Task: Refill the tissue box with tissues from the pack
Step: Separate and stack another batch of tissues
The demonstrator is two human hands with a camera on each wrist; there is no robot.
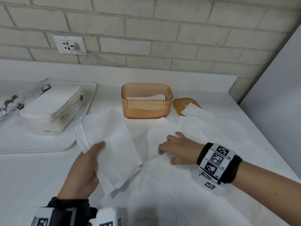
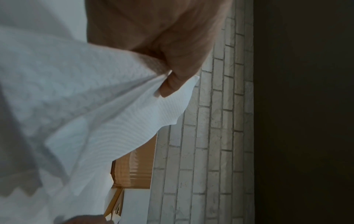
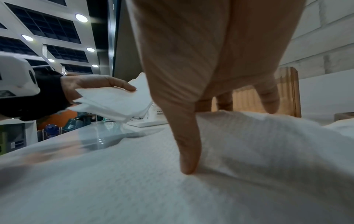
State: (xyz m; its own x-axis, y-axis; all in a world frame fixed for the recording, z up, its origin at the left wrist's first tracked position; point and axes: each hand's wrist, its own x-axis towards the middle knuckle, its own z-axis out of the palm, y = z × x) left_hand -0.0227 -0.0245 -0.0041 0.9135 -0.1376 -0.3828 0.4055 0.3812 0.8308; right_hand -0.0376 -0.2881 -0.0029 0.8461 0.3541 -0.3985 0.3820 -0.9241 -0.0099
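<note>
On the white counter [image 1: 211, 98], the left hand [image 1: 84, 170] holds a folded stack of white embossed tissues [image 1: 110, 144] with its thumb on top. The right hand [image 1: 177, 150] rests curled fingers on loose white tissues [image 1: 164, 180] spread flat. Behind stands an open amber ribbed plastic tissue box [image 1: 146, 101], some tissues inside, its amber lid [image 1: 184, 103] just beside it. The opened tissue pack [image 1: 44, 105] lies on a white tray [image 1: 48, 144].

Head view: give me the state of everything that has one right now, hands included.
Box: open, lid off, a few tissues inside.
Lid: flat on the counter right of the box, a tissue through its slot.
Pack: open, on the tray, still holds a stack.
Folded tissues: held up in the left hand.
Loose tissues: spread on the counter.
Right hand: fingertips pressing on the loose tissues.
</note>
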